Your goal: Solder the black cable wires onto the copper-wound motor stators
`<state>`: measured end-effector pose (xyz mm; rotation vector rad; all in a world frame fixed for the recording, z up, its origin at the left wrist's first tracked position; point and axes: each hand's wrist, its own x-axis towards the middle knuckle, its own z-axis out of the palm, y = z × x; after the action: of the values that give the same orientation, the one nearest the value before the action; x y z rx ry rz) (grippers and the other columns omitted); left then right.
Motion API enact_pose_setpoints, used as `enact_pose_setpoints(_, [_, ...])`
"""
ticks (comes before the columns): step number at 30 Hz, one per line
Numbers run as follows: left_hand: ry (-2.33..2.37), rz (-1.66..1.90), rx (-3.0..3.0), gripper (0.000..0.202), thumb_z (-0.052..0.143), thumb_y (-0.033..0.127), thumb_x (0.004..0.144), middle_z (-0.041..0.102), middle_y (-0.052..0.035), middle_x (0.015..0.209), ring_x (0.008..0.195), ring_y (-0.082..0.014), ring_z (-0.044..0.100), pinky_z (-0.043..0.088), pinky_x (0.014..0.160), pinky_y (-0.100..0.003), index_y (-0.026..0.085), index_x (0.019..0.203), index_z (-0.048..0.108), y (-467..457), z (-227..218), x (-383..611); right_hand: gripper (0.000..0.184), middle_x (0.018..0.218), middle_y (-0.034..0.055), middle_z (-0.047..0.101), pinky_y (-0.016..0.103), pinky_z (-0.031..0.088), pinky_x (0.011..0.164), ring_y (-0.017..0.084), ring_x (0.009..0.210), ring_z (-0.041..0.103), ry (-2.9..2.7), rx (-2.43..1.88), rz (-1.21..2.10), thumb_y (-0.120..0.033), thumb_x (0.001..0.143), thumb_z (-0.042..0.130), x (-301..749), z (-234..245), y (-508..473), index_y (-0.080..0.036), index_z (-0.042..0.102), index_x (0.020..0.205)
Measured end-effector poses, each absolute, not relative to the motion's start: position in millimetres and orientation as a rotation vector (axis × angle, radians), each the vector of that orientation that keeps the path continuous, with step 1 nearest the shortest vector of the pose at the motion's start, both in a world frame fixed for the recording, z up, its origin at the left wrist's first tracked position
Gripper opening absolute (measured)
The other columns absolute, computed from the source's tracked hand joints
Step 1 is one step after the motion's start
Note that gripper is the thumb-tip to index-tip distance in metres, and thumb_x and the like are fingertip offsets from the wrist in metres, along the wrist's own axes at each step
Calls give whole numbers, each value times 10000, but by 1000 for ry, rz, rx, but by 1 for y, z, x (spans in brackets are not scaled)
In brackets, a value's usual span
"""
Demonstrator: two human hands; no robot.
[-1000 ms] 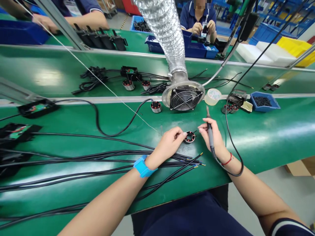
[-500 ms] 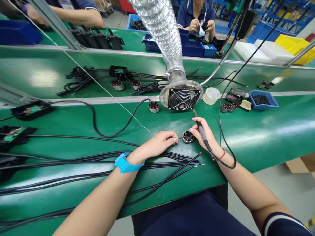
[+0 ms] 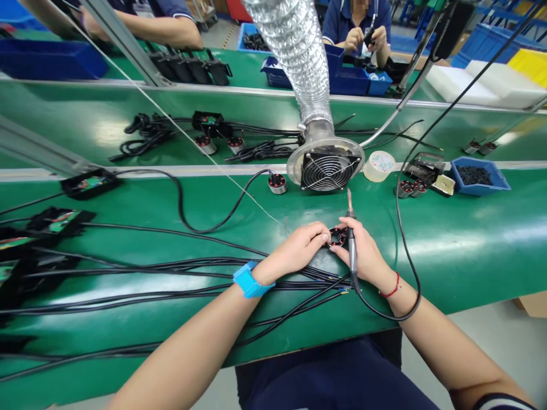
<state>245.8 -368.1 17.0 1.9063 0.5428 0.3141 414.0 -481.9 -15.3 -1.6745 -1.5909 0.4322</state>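
Note:
A small round motor stator [image 3: 338,237], a ring with red-and-black windings, is between my hands above the green bench. My left hand [image 3: 304,246] is closed in a pinch at the stator's left rim, on a black cable [image 3: 231,245] that runs in from the left; the cable's end is hidden by the fingers. Across my right hand [image 3: 365,250] lies a soldering iron [image 3: 352,250], held with its tip pointing up and away. The thumb and fingers of that hand also reach the stator's right side. A thin solder wire [image 3: 256,202] hangs slantwise, ending left of the stator.
A fume duct [image 3: 316,108] with a fan grille hangs just beyond my hands. Another stator [image 3: 277,183] with a cable stands behind. Several black cables [image 3: 171,296] lead from open housings [image 3: 64,219] at left. A blue bin [image 3: 481,176] sits at right; co-workers are opposite.
My left hand has moved in to the stator's rim, closing the gap. The soldering iron has swung more upright in my right hand. The view has shifted slightly left.

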Motion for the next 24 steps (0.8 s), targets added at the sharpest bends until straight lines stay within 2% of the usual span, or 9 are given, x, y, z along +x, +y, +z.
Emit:
enact_pose_setpoints(4, [620, 75, 2083, 159, 517, 320, 939, 599, -4, 855, 771, -177, 555, 408, 709, -299, 195, 1030, 557, -374, 24, 235, 626, 1241, 107, 654, 564, 480, 1030, 306, 1152, 628, -1474, -1727, 493, -304, 858, 705, 426, -15, -483, -266, 375, 1389])
enact_pose_setpoints(8, [439, -344, 2419, 125, 621, 268, 895, 610, -37, 1017, 815, -201, 588, 394, 711, -316, 201, 998, 598, -381, 29, 220, 651, 1339, 131, 624, 575, 452, 1070, 311, 1229, 600, -1416, -1692, 536, -368, 863, 708, 431, -16, -486, -265, 357, 1402])
enact_pose_setpoints(11, [412, -400, 2502, 94, 593, 227, 902, 608, -48, 1045, 813, -206, 600, 402, 716, -327, 195, 991, 594, -385, 30, 219, 605, 1318, 124, 639, 555, 463, 1059, 287, 1212, 612, -1344, -1663, 459, -365, 889, 685, 431, -16, -488, -274, 368, 1396])
enact_pose_setpoints(16, [458, -313, 2502, 48, 532, 167, 882, 627, -50, 952, 789, -205, 587, 397, 705, -330, 180, 904, 572, -387, 32, 225, 500, 1205, 84, 685, 492, 504, 1008, 241, 1113, 657, -1278, -1601, 307, -294, 915, 650, 430, -16, -488, -283, 425, 1362])
enact_pose_setpoints(21, [628, 174, 2245, 121, 509, 240, 917, 632, -22, 847, 741, -162, 551, 397, 690, -289, 177, 895, 610, -376, 39, 221, 403, 1065, 53, 711, 437, 547, 935, 204, 992, 687, -1204, -1520, 193, -225, 936, 602, 425, -9, -490, -273, 473, 1315])
enact_pose_setpoints(24, [666, 348, 2111, 169, 530, 298, 913, 616, 2, 780, 655, -131, 499, 379, 635, -267, 181, 896, 651, -371, 41, 218, 406, 1015, 33, 709, 371, 585, 845, 173, 919, 697, -1161, -1423, 240, -182, 929, 598, 413, 0, -491, -273, 476, 1305])
